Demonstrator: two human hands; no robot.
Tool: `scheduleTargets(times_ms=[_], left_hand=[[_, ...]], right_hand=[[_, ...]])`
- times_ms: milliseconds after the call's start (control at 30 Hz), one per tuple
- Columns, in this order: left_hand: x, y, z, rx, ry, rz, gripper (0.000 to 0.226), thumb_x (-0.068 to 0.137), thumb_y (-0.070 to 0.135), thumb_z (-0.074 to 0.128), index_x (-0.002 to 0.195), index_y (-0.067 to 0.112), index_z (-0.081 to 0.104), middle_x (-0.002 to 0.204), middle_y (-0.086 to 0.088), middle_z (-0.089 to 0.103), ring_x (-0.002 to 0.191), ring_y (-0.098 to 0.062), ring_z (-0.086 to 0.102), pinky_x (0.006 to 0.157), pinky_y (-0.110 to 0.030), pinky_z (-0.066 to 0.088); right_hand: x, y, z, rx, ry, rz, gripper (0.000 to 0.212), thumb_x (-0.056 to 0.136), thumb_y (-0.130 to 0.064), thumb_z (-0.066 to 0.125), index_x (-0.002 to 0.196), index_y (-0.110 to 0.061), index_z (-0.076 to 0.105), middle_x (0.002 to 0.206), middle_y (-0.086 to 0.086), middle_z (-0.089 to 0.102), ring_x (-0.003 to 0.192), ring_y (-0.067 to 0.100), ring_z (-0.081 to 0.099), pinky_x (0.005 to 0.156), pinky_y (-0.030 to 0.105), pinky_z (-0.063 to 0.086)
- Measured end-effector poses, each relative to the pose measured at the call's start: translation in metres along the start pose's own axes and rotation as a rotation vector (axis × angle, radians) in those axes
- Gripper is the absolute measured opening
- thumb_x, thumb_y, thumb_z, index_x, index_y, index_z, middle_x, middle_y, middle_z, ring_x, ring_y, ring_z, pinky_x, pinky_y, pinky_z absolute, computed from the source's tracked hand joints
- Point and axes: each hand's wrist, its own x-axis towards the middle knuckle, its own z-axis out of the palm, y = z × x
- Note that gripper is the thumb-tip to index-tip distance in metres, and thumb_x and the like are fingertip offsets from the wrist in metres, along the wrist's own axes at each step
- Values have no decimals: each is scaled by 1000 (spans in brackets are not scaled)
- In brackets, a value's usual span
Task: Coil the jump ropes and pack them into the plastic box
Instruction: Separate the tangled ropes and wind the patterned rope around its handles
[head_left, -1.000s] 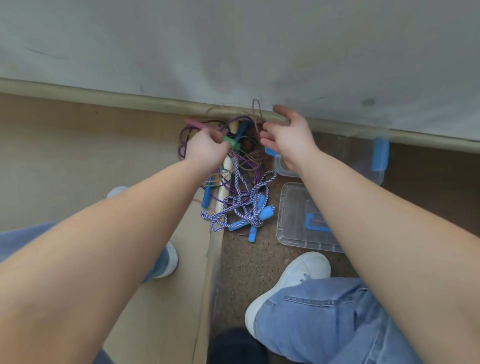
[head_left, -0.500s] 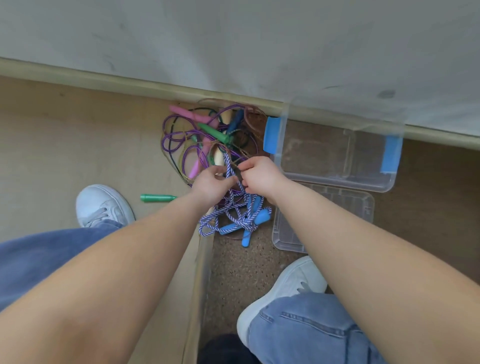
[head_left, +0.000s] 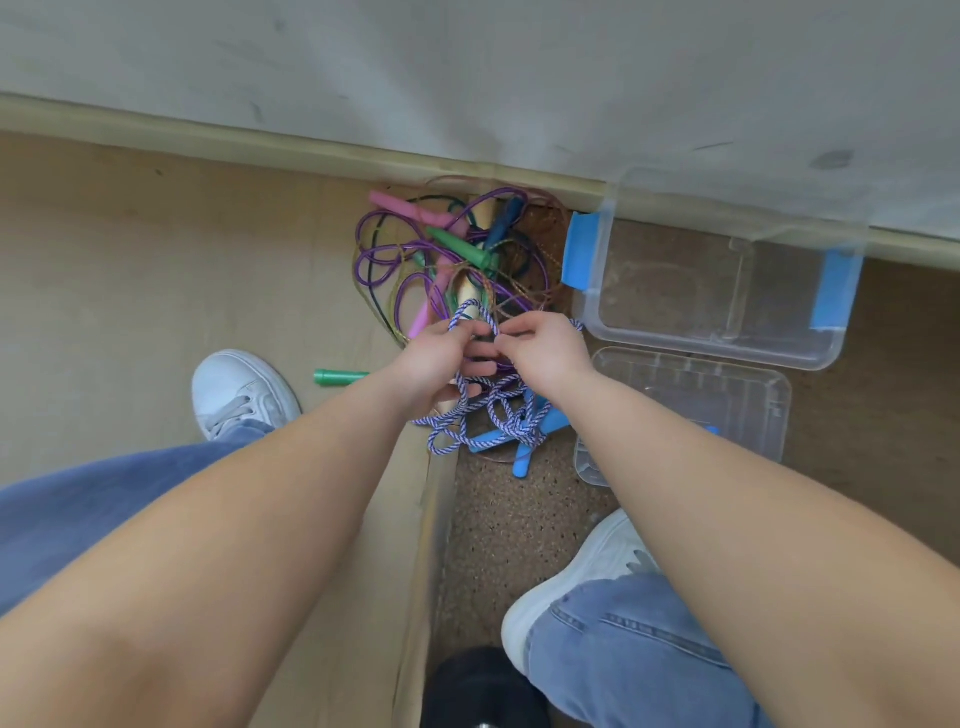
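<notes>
Both hands — left (head_left: 434, 358), right (head_left: 545, 351) — pinching a loop of the striped rope (head_left: 498, 410) above the floor tangle (head_left: 447, 260); best lifted clear before coiling evenly — box (head_left: 717, 343) just right, empty.

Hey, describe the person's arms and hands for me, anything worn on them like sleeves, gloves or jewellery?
Both forearms are bare from the frame edge to the wrist, with no sleeves in view. The left hand and right hand wear no gloves, and no watch, bracelet or ring shows. Fingertips are partly hidden.
</notes>
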Motion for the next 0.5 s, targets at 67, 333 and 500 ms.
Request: scheduleTargets(times_ms=[67, 333, 500], left_hand=[[-2, 0, -8, -6, 15, 8, 24, 103, 36, 43, 111, 24, 61, 98, 0, 75, 84, -20, 69, 55, -23, 43], [-23, 16, -26, 108, 73, 186, 24, 98, 37, 54, 116, 23, 63, 90, 5, 71, 53, -10, 42, 43, -18, 32], [-35, 29, -28, 37, 121, 254, 19, 100, 26, 48, 108, 22, 65, 82, 5, 67, 47, -7, 45, 41, -18, 30]], right_hand=[[-1, -2, -4, -13, 4, -27, 19, 91, -22, 65, 107, -22, 75, 93, -4, 71, 94, 15, 66, 83, 26, 48], [-11, -19, -23, 179, -75, -130, 15, 94, -5, 61, 94, -20, 61, 67, 2, 49, 65, 25, 51, 62, 38, 49], [-30, -25, -42, 9, -155, -203, 25, 88, -1, 61, 82, -23, 71, 76, 1, 62, 65, 16, 55, 59, 31, 54]])
